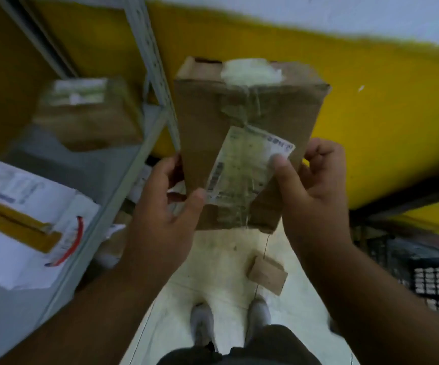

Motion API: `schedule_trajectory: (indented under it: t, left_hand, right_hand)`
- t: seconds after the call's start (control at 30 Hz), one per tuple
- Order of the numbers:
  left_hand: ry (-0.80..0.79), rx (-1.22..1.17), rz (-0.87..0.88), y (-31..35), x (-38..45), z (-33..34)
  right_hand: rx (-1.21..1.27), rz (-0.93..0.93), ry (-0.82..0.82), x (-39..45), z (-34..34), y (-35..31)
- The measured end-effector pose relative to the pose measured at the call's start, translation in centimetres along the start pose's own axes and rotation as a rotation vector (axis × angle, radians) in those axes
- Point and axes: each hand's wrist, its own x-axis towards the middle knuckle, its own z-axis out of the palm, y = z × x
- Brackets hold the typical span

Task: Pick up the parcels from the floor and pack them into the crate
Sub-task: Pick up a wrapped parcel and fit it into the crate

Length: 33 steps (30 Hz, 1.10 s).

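A tall cardboard parcel (242, 143) was held in the air in front of the person, gripped by both hands at its near end. The left hand (165, 204) was closed on the near-left edge, with its thumb pressed on the front face, and the right hand (310, 188) was closed on the near-right edge, with its thumb laid on the worn shipping label (244, 167). The long axis of the parcel ran from 6 o'clock to 12 o'clock, away from the body, so most of its length stood beyond the grip.

The black crate (434, 283) was seen at about 4 o'clock, low and to the right; it lay nearer to the right hand. It is judged that the parcel must be swung to the right and lowered there. Open room was seen on that side, but the dark frame under the yellow surface (387, 127) stood just above the crate. The metal shelf (123, 154) was close at 9 o'clock. A small cardboard parcel (267, 275) remained on the floor (213, 259) at 6 o'clock, between the grip and the shoes.
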Motion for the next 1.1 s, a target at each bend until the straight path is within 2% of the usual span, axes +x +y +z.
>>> schedule_trajectory:
  t: [0.13, 0.27, 0.4, 0.53, 0.67, 0.87, 1.0, 1.1]
  left_hand:
    - [0.09, 0.033, 0.115, 4.1, -3.9, -3.1]
    - [0.229, 0.147, 0.075, 5.9, -7.4, -4.7]
    - [0.526, 0.275, -0.033, 7.7, -11.8, -4.8]
    - [0.793, 0.3, -0.179, 9.9, -19.3, -3.3]
    - [1.011, 0.306, -0.319, 12.6, -28.2, -1.5]
    - [1.391, 0.305, -0.418, 16.0, -41.1, 1.0]
    - [1.601, 0.285, -0.476, 17.8, -48.9, 3.1]
    - [1.713, 0.264, -0.517, 19.2, -56.7, 4.6]
  right_hand:
    - [0.032, -0.039, -0.102, -3.2, 0.6, -4.8]
    - [0.09, 0.031, -0.249, -4.9, 1.2, -6.6]
    - [0.028, -0.019, -0.497, -5.3, 1.9, -7.4]
    - [-0.022, -0.125, -0.756, -7.9, 2.8, -7.6]
    - [0.006, -0.184, -1.003, -14.2, 3.2, -8.1]
    - [0.142, -0.233, -1.356, -25.6, 2.0, -10.1]
    - [0.136, -0.314, -1.511, -33.0, 0.1, -11.6]
    - [0.171, -0.31, -1.62, -40.6, -2.1, -12.4]
